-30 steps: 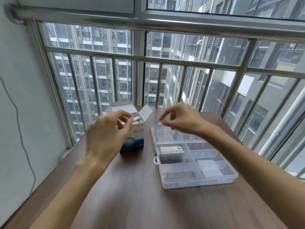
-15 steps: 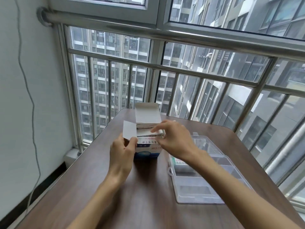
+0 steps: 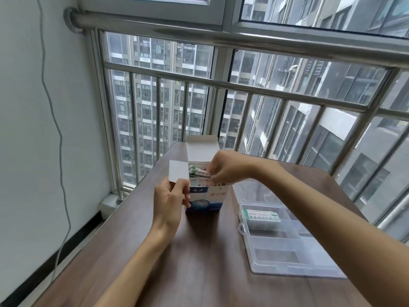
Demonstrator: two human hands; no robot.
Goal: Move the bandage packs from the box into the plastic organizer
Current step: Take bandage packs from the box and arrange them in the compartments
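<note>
A white and blue cardboard box (image 3: 207,199) stands open on the brown table, flaps up, with bandage packs (image 3: 198,172) showing inside its top. My left hand (image 3: 170,202) grips the box's left side near the side flap. My right hand (image 3: 225,167) reaches into the box opening and its fingers pinch the packs. A clear plastic organizer (image 3: 285,247) lies open to the right of the box. One bandage pack (image 3: 261,216) lies in its upper left compartment.
The table (image 3: 199,262) ends at a metal window railing (image 3: 221,85) right behind the box. A white wall with a hanging grey cable (image 3: 59,134) runs along the left. My right forearm crosses over the organizer's far part.
My right hand moved from above the organizer into the box opening. My left hand settled on the box's left side. The camera view shifted, so the box now sits nearer the centre.
</note>
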